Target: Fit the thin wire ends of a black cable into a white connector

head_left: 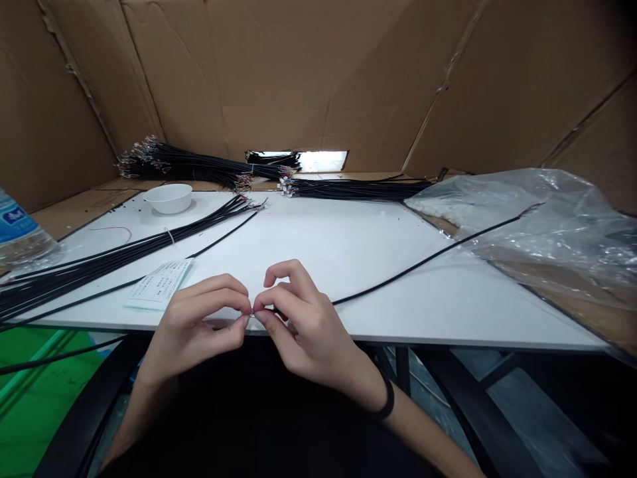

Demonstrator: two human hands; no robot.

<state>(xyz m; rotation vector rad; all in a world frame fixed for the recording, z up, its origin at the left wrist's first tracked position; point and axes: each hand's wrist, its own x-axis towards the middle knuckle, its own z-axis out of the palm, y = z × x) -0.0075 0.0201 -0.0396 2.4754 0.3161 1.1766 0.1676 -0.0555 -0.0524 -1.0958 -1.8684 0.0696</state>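
Above the table's front edge, both hands meet at one end of a black cable (398, 273). My right hand (306, 322) pinches the cable close to its end, thumb against forefinger. Thin wires at that tip are pinched between the thumb and fingers of my left hand (206, 318); their ends are hidden by the fingertips. From my right hand the cable runs up to the right, its far end showing bare thin wires over a clear plastic bag (557, 226). A printed paper label (159, 285) lies just left of my left hand.
A tied bundle of black cables (129, 249) lies on the white table (308, 229) at left, near a white bowl (168, 199) and a water bottle (22, 229). More cable bundles (199, 162) lie along the back, before a cardboard wall (308, 73) with a slot.
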